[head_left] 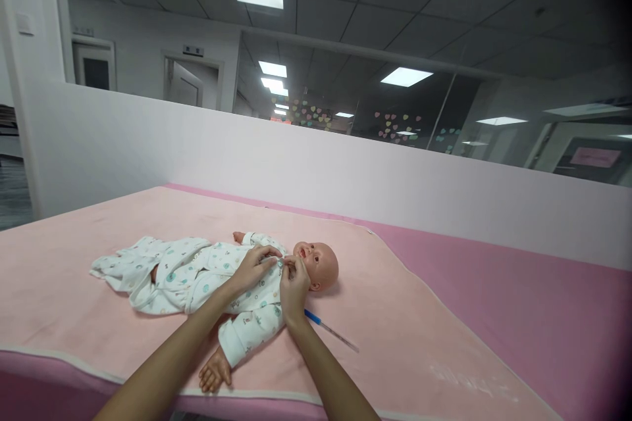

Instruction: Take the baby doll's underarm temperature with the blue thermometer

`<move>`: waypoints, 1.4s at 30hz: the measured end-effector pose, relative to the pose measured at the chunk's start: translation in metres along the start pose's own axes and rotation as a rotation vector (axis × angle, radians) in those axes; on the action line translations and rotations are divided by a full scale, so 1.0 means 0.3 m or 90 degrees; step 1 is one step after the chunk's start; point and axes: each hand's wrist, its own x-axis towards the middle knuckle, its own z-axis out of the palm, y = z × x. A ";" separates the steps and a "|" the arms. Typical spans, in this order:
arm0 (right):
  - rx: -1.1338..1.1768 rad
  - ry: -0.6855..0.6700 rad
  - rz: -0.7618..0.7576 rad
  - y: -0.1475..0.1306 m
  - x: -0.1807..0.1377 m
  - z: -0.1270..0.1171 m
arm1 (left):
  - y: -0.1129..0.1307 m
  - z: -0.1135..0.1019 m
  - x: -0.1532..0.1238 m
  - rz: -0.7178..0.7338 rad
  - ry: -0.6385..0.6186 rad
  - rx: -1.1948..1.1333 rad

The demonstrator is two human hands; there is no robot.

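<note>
We find the doll point(224, 260) lying on its back on the pink blanket point(405, 342), in the lower middle of the view. Its long axis runs across the view, nearly level: the bald head point(323, 266) points right, the leg end left. The face is turned upward. The near arm angles toward us, its hand point(216, 371) palm up by the blanket's near edge; the far arm reaches away.

The left hand point(257, 270) rests on the chest of the printed clothes point(178, 279), just below the neck. Its fingers reach toward the collar; whether they pinch cloth, we cannot tell. The right hand point(295, 283) is at the collar beside the chin, fingers curled together; we cannot make out what lies between the tips.

The hands hide most of the collar and neck. The doll's feet are covered by cloth, and a strip of its body shows at a gap in the clothes. Both of the person's forearms are cut off by the lower edge.

We note a stick point(330, 330) beside the right wrist, its blue end near the wrist and its clear end pointing right and toward us. Its markings are too small to read.
</note>
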 end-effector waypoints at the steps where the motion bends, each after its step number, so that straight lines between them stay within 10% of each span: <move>1: -0.001 0.002 0.003 -0.001 0.000 0.000 | 0.003 0.001 -0.002 -0.001 0.005 0.015; 28: 0.023 0.021 0.013 0.011 -0.001 0.005 | 0.020 0.021 -0.015 0.055 0.035 0.235; 42: -0.202 -0.094 -0.221 0.025 -0.002 -0.010 | 0.041 -0.105 -0.056 0.035 -0.040 0.196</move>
